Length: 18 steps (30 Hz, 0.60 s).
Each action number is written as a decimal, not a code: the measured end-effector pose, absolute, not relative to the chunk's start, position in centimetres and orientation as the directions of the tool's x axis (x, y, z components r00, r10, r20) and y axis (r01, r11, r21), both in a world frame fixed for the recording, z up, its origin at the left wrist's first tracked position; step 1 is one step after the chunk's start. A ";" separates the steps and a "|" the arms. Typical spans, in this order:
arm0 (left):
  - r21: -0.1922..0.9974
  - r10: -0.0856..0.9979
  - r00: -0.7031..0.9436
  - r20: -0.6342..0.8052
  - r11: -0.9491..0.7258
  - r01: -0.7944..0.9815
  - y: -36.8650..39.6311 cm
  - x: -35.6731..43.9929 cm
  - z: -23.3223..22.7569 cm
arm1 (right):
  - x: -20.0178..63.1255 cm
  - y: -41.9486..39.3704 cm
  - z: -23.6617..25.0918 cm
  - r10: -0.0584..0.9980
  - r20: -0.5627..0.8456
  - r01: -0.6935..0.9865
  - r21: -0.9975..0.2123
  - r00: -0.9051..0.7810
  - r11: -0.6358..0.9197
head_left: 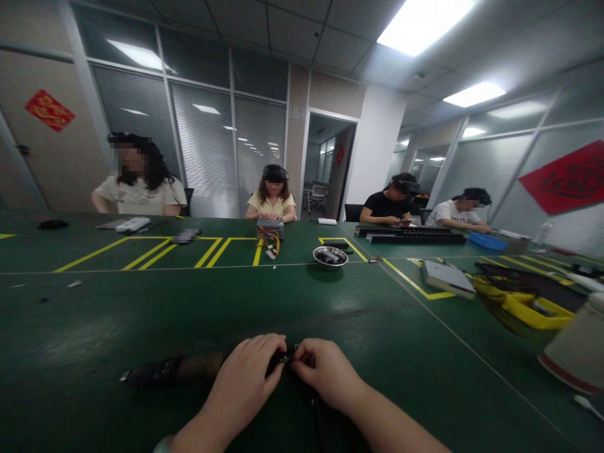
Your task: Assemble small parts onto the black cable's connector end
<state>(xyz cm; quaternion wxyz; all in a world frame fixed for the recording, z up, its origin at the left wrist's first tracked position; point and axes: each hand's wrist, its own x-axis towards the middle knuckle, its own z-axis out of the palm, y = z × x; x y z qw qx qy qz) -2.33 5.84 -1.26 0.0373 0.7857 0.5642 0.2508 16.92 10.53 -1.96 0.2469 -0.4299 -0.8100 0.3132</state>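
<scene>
My left hand (250, 365) is closed in a pinch low in the middle of the head view. Facing it, my right hand (325, 371) is closed too, thumb and fingertips together. A small dark part with a bit of green (285, 358) shows between the fingertips of both hands. Its kind is too small to make out, and the fingers cover most of it. Under my right hand runs a dark cord (315, 406). Left of my left hand lies a long dark tool (155, 372) with a metal tip and a brownish section, partly behind that hand.
On the green table (179, 308) stands a metal bowl (330, 259) of dark pieces. Beyond it is a power supply (270, 229) with coloured wires, near a co-worker. To the right are a silver box (447, 278), a yellow tray (538, 314) and a pale container (578, 346). Other people sit opposite.
</scene>
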 end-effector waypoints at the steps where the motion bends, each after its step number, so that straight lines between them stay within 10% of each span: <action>1: 0.344 0.907 0.228 0.354 -0.353 0.870 5.8 -2.3 -1.3 | 17.0 10.5 -2.0 0.850 0.132 0.539 -0.721 -0.510 0.436; 18: 0.354 0.907 0.198 0.372 -0.336 0.873 5.7 -2.5 -1.7 | 17.2 10.7 -2.4 0.840 0.151 0.517 -0.727 -0.521 0.451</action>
